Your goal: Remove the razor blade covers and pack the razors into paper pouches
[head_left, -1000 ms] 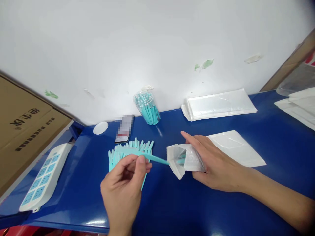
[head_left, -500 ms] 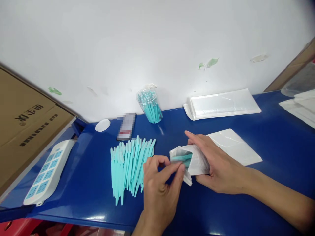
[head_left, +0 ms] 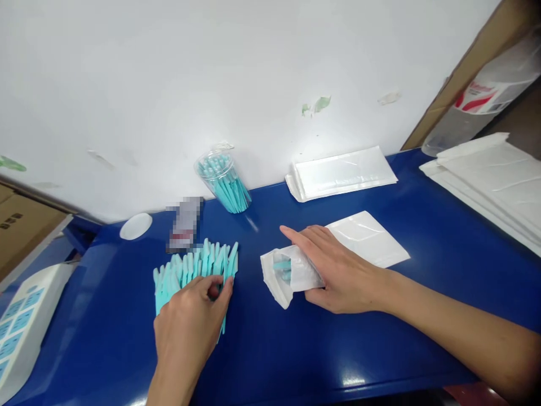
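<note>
My right hand [head_left: 344, 270] is wrapped round a small white mailer bag [head_left: 305, 269], its mouth gaping to the left. Teal eyebrow razors [head_left: 282, 265] show inside that mouth. Over on the left, a row of loose teal eyebrow razors [head_left: 186, 268] lies side by side on the blue table [head_left: 270, 355]. My left hand [head_left: 188, 324] is over this row and covers its lower part. Thumb and forefinger are pinched on a razor at the row's right edge.
Behind the row stands a clear tub [head_left: 224, 183] full of teal razors, with a white lid [head_left: 136, 225] and a blurred phone-like object [head_left: 186, 223] to its left. Flat white bags [head_left: 344, 172] lie near the wall. A power strip [head_left: 34, 321] and a plastic bottle [head_left: 477, 101] flank the table.
My left hand has left the bag's mouth and moved left to the row of razors. My right hand still holds the bag. The view has turned to the right.
</note>
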Demonstrator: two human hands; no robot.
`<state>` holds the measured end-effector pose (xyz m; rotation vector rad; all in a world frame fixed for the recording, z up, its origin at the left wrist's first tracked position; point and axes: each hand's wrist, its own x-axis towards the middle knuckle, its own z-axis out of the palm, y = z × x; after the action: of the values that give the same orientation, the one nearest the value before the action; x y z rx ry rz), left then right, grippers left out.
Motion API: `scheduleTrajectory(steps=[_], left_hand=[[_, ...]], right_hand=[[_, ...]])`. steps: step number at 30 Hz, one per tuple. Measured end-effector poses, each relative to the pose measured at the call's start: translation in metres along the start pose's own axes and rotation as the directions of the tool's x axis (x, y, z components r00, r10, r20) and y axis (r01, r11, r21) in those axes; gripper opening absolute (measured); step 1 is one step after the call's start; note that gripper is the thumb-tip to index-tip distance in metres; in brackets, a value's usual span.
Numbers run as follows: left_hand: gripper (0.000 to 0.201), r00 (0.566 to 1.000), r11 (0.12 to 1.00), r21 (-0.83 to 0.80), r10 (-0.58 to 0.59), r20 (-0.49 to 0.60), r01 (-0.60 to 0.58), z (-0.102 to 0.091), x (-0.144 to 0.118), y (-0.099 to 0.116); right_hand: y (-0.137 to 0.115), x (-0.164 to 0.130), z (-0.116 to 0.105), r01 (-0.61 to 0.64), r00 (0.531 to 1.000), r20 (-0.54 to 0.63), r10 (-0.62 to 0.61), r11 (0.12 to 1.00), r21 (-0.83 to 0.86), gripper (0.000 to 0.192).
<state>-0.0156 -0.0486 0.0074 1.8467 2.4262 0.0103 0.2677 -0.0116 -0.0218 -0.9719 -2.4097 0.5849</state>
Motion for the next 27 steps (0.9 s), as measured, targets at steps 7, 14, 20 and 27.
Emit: scheduleTrajectory(steps=[7, 14, 20, 27], left_hand=[[0.037, 0.971, 0.728, -0.685, -0.186, -0.153, 0.031, -0.007, -0.011, 0.0], [0.02, 0.962, 0.18, -0.96, -0.135, -0.239, -0.213, 0.017, -0.026, 0.058], [0.02, 0.876, 0.379, -0.903, -0.344, -0.338, -0.2, 0.005, -0.04, 0.046], [0.013, 0.928, 0.564, -0.766, -0.001, -0.373, -0.307, 0.012, -0.048, 0.057]], right_hand=[[0.003, 0.001, -0.002, -0.03, 0.999, -0.021, 0.03, 0.999, 0.036, 0.105], [0.003, -0.001, -0.001, -0.041, 0.994, -0.092, 0.054, 0.989, 0.14, 0.112], [0.004, -0.001, -0.001, -0.051, 0.993, -0.097, 0.068, 0.984, 0.171, 0.115], [0.0, -0.001, 0.002, -0.019, 0.993, -0.114, 0.037, 0.988, 0.154, 0.117]])
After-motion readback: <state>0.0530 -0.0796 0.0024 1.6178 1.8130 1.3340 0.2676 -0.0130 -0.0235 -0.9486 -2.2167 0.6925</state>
